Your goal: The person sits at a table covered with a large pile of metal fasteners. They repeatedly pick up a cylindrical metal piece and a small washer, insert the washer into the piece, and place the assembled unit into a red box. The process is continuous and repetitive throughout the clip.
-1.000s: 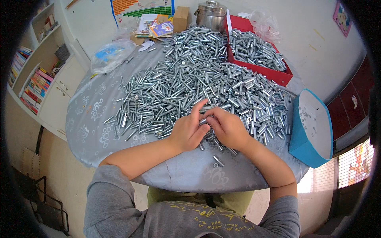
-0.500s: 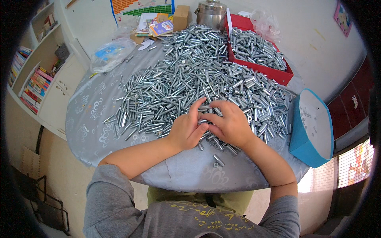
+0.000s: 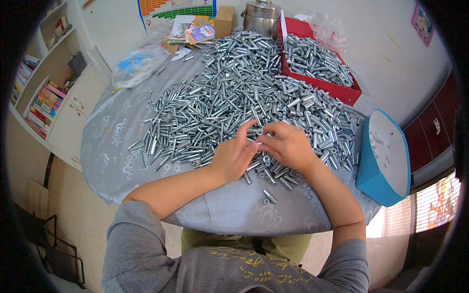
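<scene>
A large heap of silvery metal sleeves and bolts (image 3: 215, 105) covers the middle of the table. My left hand (image 3: 234, 158) and my right hand (image 3: 288, 146) meet at the heap's near edge. Left thumb and fingers curl inward, with the index finger raised. My right hand pinches at the left thumb tip, where a small bright spot shows. What the fingers hold is too small and too covered to name. Below the hands lie loose sleeves and washers. A single sleeve (image 3: 269, 196) and a nut-like ring (image 3: 266, 201) lie apart, nearer to me.
Behind the heap at right stands a red box (image 3: 332, 90) filled with metal parts. A blue bin (image 3: 386, 188) with several small rings inside is at the right edge. A steel pot (image 3: 261, 20), booklets (image 3: 199, 34) and a plastic bag (image 3: 139, 66) sit along the back.
My right fingers have drawn together into a pinch at the left thumb. The right hand has shifted slightly right, uncovering washers and sleeves beneath it.
</scene>
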Demonstrator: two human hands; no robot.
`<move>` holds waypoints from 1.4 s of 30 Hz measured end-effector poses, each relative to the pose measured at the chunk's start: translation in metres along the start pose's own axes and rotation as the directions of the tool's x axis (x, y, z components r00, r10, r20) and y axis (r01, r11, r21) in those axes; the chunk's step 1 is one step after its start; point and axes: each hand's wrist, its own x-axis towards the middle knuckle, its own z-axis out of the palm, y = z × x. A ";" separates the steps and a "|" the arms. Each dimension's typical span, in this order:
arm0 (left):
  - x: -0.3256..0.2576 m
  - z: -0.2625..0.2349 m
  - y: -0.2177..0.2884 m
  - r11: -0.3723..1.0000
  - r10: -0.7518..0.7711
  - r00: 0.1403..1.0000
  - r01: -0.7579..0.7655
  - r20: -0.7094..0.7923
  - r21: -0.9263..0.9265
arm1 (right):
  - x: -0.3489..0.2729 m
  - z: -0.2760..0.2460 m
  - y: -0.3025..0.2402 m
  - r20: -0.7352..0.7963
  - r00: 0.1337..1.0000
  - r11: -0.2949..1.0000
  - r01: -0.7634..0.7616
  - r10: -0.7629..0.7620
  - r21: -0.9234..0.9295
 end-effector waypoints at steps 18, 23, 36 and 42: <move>0.011 -0.002 -0.009 0.752 0.592 0.803 -0.518 -0.072 0.408 | -0.008 -0.039 0.102 -0.332 0.796 0.707 -0.603 0.505 -0.370; 0.007 0.008 -0.007 0.669 0.711 0.703 -0.678 0.000 0.305 | 0.019 -0.034 0.163 -0.314 0.795 0.655 -0.606 0.518 -0.452; 0.002 0.012 -0.008 0.669 0.691 0.718 -0.679 0.084 0.303 | 0.060 -0.003 0.238 -0.106 0.524 0.308 -0.640 0.845 -0.704; 0.001 0.014 -0.005 0.673 0.685 0.723 -0.676 0.094 0.301 | 0.057 0.001 0.244 -0.080 0.629 0.409 -0.591 0.773 -0.695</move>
